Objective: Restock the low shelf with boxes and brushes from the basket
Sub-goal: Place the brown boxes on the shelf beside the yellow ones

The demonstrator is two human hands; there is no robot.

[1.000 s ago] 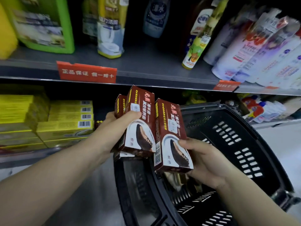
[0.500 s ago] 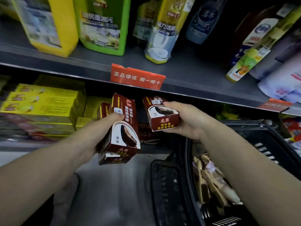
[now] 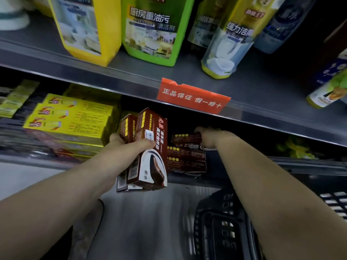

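My left hand [image 3: 129, 145] grips two or three dark red shoe-polish boxes [image 3: 150, 147] held upright in front of the low shelf [image 3: 244, 177]. My right hand [image 3: 208, 136] reaches under the upper shelf and holds one dark red box [image 3: 185, 139] lying flat on top of a stack of the same boxes [image 3: 185, 160] on the low shelf. The black basket [image 3: 212, 222] sits at the lower right, mostly hidden by my right forearm; its contents are out of sight.
Yellow boxes [image 3: 71, 119] are stacked on the low shelf left of the red stack. The upper shelf [image 3: 262, 102] carries yellow and green cleaner bottles [image 3: 150, 30] and an orange label [image 3: 193, 98]. Grey floor [image 3: 142, 222] lies below.
My right hand has carried its box forward, turned flat, onto the red stack under the upper shelf. The view has moved closer and left, so the basket's brushes have dropped out of sight.
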